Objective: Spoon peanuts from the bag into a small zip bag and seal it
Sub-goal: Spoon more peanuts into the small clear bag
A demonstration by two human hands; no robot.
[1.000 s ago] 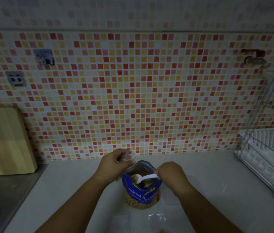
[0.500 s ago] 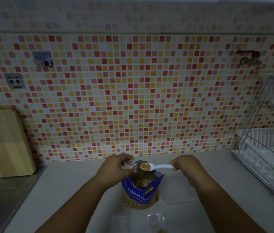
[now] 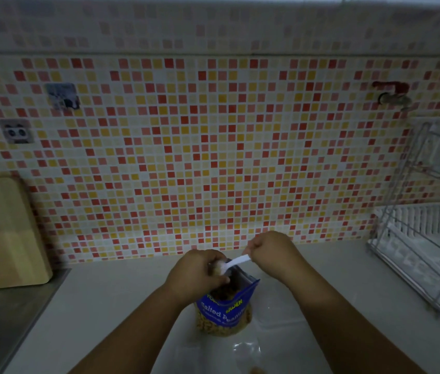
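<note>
Head view: nearest me on the worktop (image 3: 105, 306) the blue peanut bag (image 3: 224, 311) stands open. Just above it my left hand (image 3: 197, 273) grips the small zip bag (image 3: 217, 267). My right hand (image 3: 270, 252) pinches the white spoon (image 3: 236, 261), bowl at that bag's mouth. I judge a spoonful is being emptied; next, lift clear without spilling.

Blue peanut bag (image 3: 222, 310), yellow-white lettering; white spoon (image 3: 236, 262); red-orange-yellow mosaic wall tiles (image 3: 213, 157).
</note>
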